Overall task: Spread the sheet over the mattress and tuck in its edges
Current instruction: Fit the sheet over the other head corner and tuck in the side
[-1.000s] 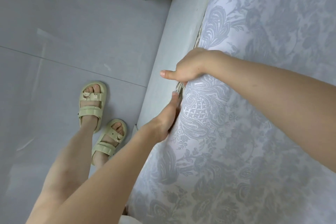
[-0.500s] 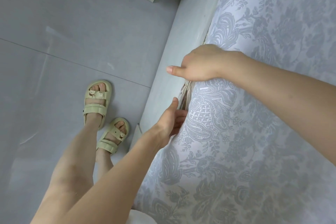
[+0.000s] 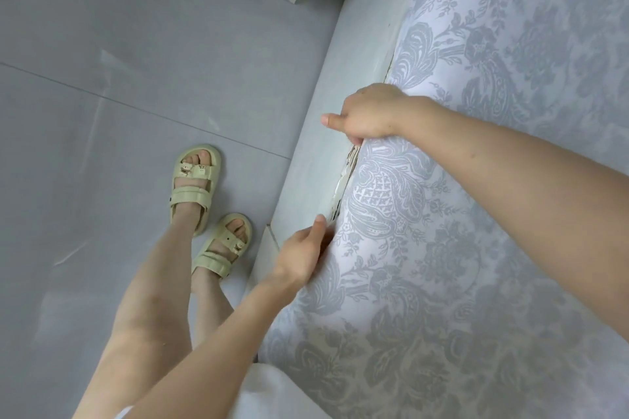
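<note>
Two hands are set along one side edge of the sheet [image 3: 476, 248], which is spread flat to the right of both hands, so that the mattress beneath is covered from sight. The right hand [image 3: 369, 112] is closed over the hem. Its fingers are curled down out of view into the gap beside the bed frame [image 3: 340, 54], with cloth gripped under them, while the thumb is held straight out over the frame. Just nearer the body, the left hand [image 3: 301, 250] is laid against the same edge with its thumb extended. Its fingers are hidden under the fold, so it cannot be told whether cloth is pinched or merely pressed. Between the two hands a stretch of hem is not yet tucked, and a pale layered strip [image 3: 342, 185] is exposed there.

The sheet is judged to be light, thin and limp, with a smooth woven face that may slide over the mattress when pulled. Little force should be needed, and no shape will be kept unless the cloth is trapped. Hold is best taken at the hem itself, between the hands, where it can be pushed down into the gap with flat fingers. The mattress is expected to be heavy and springy, so it may have to be eased aside by one hand. If the hem is tugged sideways, the part beyond the right hand could be drawn out again
</note>
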The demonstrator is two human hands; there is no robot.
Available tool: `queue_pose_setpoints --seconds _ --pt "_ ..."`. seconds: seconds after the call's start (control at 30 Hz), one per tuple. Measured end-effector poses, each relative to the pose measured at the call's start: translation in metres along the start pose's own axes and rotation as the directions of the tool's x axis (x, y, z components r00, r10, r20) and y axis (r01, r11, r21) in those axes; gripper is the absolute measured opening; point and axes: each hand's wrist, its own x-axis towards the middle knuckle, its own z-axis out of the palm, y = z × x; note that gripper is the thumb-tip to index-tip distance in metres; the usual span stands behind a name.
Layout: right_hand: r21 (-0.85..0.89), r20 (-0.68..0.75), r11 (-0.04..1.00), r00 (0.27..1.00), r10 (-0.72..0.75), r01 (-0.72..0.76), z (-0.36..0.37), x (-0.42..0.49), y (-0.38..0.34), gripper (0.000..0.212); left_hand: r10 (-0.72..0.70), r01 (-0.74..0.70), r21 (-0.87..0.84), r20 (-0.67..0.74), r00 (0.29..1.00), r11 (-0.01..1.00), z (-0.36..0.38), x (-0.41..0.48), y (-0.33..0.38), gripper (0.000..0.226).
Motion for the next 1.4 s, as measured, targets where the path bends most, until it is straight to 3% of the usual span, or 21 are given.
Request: queue_pose_setpoints --seconds 0.07,0.2,0.33,0.47,0.57,0.7,0.8,1.0,1.17,1.23,1.33,1.4 --pt "0.117 -0.079 0.993 0.997 -0.014 0.023 -0.003 -0.003 0.003 0.062 -0.055 0.060 -0.102 0.052 0.997 0.993 0.008 0.002 0.004 0.052" --pt "0.158 -0.297 0.972 0.947 -0.121 0.173 0.001 -0.033 -0.020 0.053 -0.087 0.107 -0.190 0.110 0.990 0.976 0.011 0.008 0.010 0.058" --pt "0.149 -0.185 0.957 0.958 -0.220 0.249 0.034 -0.084 -0.063 0.050 -0.084 0.121 -0.199 0.185 0.979 0.972 -0.003 0.003 0.006 0.060" --pt "0.078 -0.066 0.958 0.961 -0.270 0.275 0.067 -0.114 -0.090 0.045 -0.063 0.048 -0.454 -0.018 0.998 0.890 -0.029 -0.010 -0.021 0.046" --pt "0.081 -0.028 0.959 0.963 -0.269 0.270 0.084 -0.118 -0.105 0.040 -0.065 0.033 -0.318 -0.090 0.994 0.948 -0.046 -0.025 -0.051 0.045" --pt "-0.082 0.051 0.975 0.977 -0.205 0.209 0.101 -0.113 -0.115 0.054 -0.163 0.163 -0.004 -0.028 0.986 0.987 -0.055 -0.042 -0.080 0.039" --pt "-0.131 0.067 0.979 0.987 -0.148 0.155 0.104 -0.101 -0.125 0.064 -0.127 0.129 -0.078 0.019 0.992 0.989 -0.052 -0.049 -0.093 0.032" --pt "-0.197 0.217 0.978 0.976 -0.030 0.074 0.117 -0.087 -0.142 0.075 0.030 -0.033 -0.203 -0.019 0.999 0.979 -0.039 -0.058 -0.113 0.036" --pt "-0.223 0.261 0.972 0.965 -0.010 0.071 0.111 -0.104 -0.141 0.081 0.116 -0.109 -0.133 0.049 0.992 0.985 -0.021 -0.064 -0.124 0.039" --pt "-0.241 0.252 0.967 0.967 -0.022 0.085 0.111 -0.114 -0.135 0.083 0.087 -0.082 -0.051 0.106 0.991 0.995 -0.007 -0.060 -0.122 0.044" --pt "-0.271 0.231 0.960 0.973 -0.008 0.073 0.117 -0.117 -0.133 0.082 -0.093 0.129 -0.147 0.234 0.968 0.981 0.011 -0.055 -0.112 0.050" --pt "-0.297 0.247 0.952 0.969 0.000 0.075 0.122 -0.108 -0.136 0.081 -0.150 0.194 -0.144 0.270 0.951 0.971 0.010 -0.048 -0.107 0.055"
